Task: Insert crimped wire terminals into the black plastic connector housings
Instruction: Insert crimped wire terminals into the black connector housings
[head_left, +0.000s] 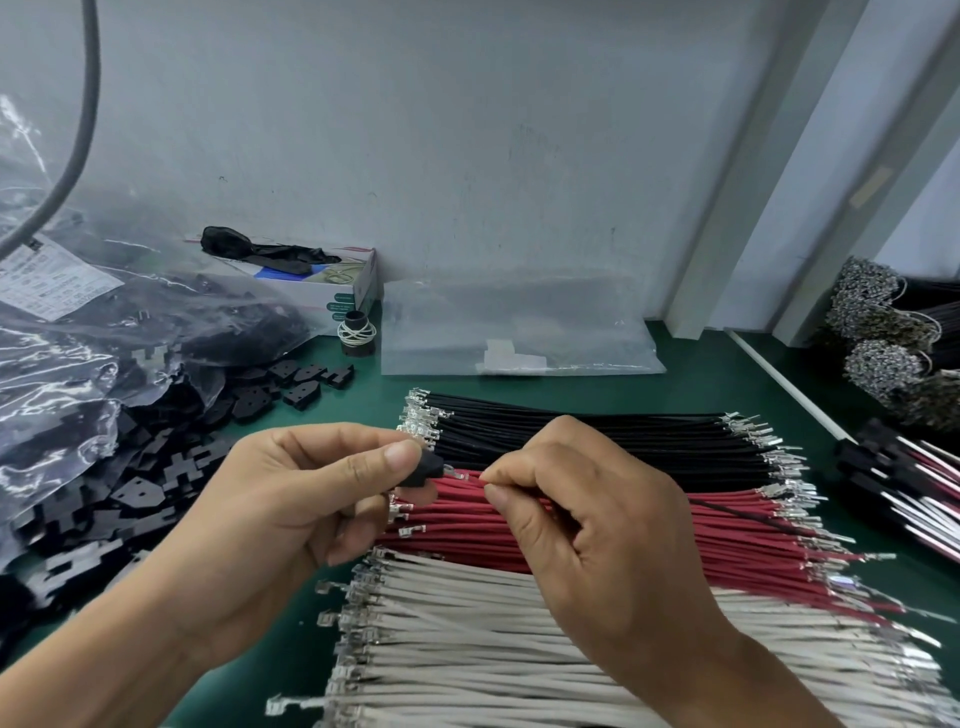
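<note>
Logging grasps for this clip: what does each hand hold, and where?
Left hand pinches a black connector housing by its rear end. Right hand pinches a red wire just behind its terminal.

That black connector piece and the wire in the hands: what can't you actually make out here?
Head view, the only one:
- Black housing: mostly covered by left hand fingers; cavities unseen.
- Terminal: too small to tell whether it has entered.
- Held wire: colour unclear, hidden by right hand and red wires.
- Bag label: print blurred.
</note>
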